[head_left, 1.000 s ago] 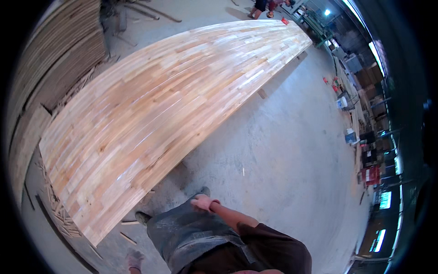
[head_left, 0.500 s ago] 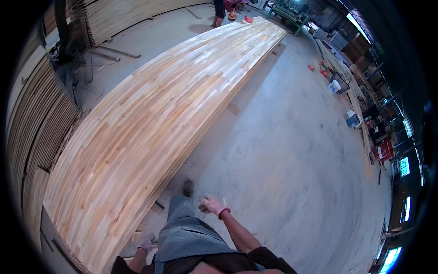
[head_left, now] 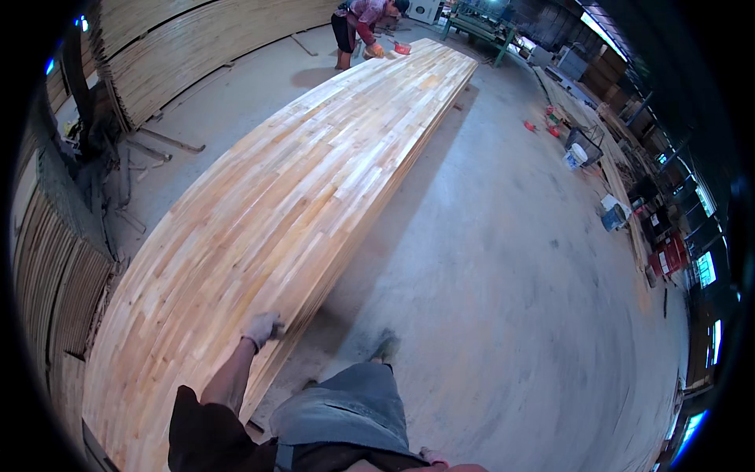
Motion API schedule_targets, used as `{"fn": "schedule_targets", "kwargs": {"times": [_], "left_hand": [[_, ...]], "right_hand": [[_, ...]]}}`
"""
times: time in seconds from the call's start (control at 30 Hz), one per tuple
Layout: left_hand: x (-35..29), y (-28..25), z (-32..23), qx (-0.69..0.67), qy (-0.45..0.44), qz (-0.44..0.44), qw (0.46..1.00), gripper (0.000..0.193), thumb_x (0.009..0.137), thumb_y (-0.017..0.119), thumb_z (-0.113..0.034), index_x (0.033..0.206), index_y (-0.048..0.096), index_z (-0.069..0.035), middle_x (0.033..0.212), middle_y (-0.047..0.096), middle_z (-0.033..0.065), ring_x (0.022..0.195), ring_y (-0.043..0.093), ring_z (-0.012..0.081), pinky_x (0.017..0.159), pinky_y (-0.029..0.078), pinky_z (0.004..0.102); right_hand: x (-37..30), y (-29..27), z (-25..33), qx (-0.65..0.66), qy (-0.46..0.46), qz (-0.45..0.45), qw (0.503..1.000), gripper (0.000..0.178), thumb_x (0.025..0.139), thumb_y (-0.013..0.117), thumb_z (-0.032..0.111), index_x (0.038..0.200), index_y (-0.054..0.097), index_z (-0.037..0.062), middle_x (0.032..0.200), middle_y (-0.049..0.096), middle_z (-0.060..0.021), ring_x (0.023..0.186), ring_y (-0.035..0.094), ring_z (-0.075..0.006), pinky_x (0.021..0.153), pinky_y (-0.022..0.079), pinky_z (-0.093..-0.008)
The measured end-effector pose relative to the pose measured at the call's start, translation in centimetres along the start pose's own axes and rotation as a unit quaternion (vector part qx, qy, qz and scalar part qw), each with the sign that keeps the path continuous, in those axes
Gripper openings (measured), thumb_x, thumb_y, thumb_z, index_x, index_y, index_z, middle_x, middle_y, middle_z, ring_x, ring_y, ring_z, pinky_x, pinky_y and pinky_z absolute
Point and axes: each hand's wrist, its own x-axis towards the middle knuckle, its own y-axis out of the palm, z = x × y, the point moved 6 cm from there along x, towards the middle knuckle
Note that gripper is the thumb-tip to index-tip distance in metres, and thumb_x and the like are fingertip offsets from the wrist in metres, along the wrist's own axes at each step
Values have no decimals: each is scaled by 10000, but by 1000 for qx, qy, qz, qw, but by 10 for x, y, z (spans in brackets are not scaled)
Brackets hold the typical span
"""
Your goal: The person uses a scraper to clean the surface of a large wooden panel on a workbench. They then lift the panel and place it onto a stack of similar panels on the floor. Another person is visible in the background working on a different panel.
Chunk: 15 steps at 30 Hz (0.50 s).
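Observation:
A long stack of pale, strip-jointed wooden panels (head_left: 259, 228) runs from the near left to the far middle. My left hand (head_left: 262, 329), in a light work glove, is over the panel top near its right-hand edge. Its fingers look loosely bent and apart, with nothing plain in them; whether they touch the wood I cannot tell. Only a bit of my right hand (head_left: 432, 456), in a pinkish glove, shows at the lower edge beside my grey apron (head_left: 346, 409). Its fingers are hidden.
A co-worker (head_left: 366, 20) bends over the stack's far end, a hand near a red object (head_left: 402, 49). More stacked panels (head_left: 67, 291) stand at left. A white bucket (head_left: 576, 156), a blue bucket (head_left: 613, 216) and a red drum (head_left: 668, 256) line the right side. A green machine frame (head_left: 480, 27) stands beyond.
My left hand has swung forward and up over the panel top. My right hand has dropped back to the lower edge. I have moved a little along the stack; more of the co-worker shows.

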Motion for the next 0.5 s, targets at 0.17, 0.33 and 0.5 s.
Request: {"fn": "schedule_targets", "kwargs": {"times": [0.17, 0.33, 0.5], "left_hand": [[74, 130, -76, 0, -32, 57, 998, 325, 963, 595, -370, 909, 659, -55, 810, 691, 103, 659, 672, 208, 563, 553, 376], [118, 218, -42, 317, 64, 187, 928, 197, 880, 686, -237, 970, 643, -68, 856, 686, 105, 750, 678, 210, 594, 563, 393], [143, 298, 1, 261, -97, 289, 916, 185, 832, 712, -210, 931, 649, -67, 833, 689, 83, 712, 644, 208, 558, 503, 387]], "right_hand": [[142, -96, 10, -57, -163, -36, 984, 420, 953, 517, 377, 1053, 716, 21, 1060, 734, -174, 953, 708, -312, 802, 550, -434], [210, -377, 57, 498, 7, 40, 866, 364, 1013, 492, 345, 1135, 578, 13, 1044, 717, -210, 799, 715, -299, 684, 586, -424], [288, -615, 79, 596, -1, -68, 800, 374, 1001, 556, 302, 1227, 481, 13, 1001, 706, -231, 739, 712, -297, 584, 594, -390]]}}
